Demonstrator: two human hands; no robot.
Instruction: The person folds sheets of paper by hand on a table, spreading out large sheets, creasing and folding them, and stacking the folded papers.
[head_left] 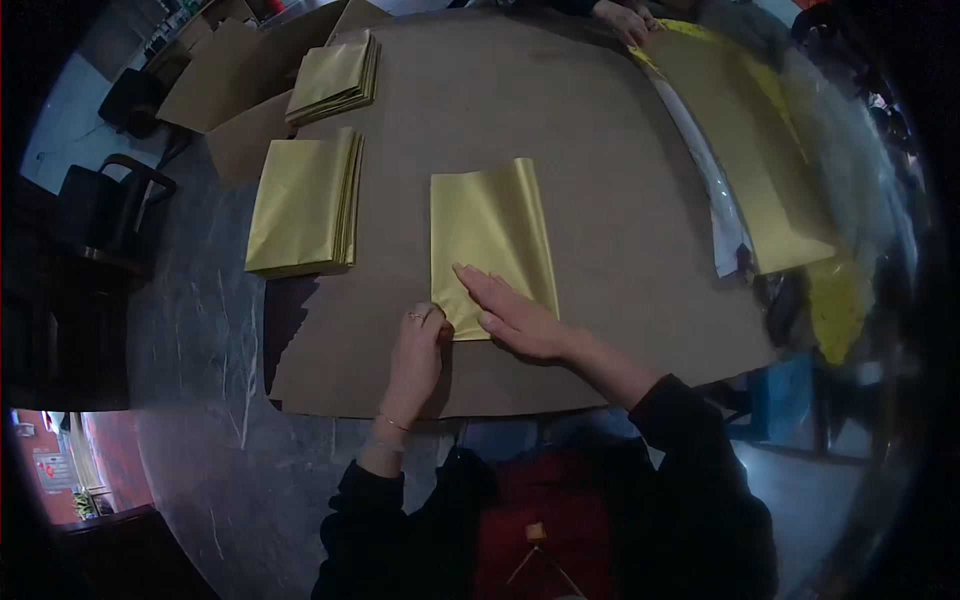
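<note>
A folded gold sheet (485, 220) lies on the brown board covering the table, with a rounded fold along its right side. My right hand (515, 315) rests flat on its lower part, fingers stretched out and pointing up and to the left. At the sheet's lower left corner is my left hand (423, 335), its fingers curled and pressed together at the edge; the corner itself is hidden under them. A ring shows on one left finger.
Two stacks of folded gold pieces, one nearer (300, 205) and one farther (333, 78), stand at the board's left. An open cardboard box (235, 85) is beyond. Long gold sheets (745, 140) and clear plastic lie at the right, near another person's hands (625, 20).
</note>
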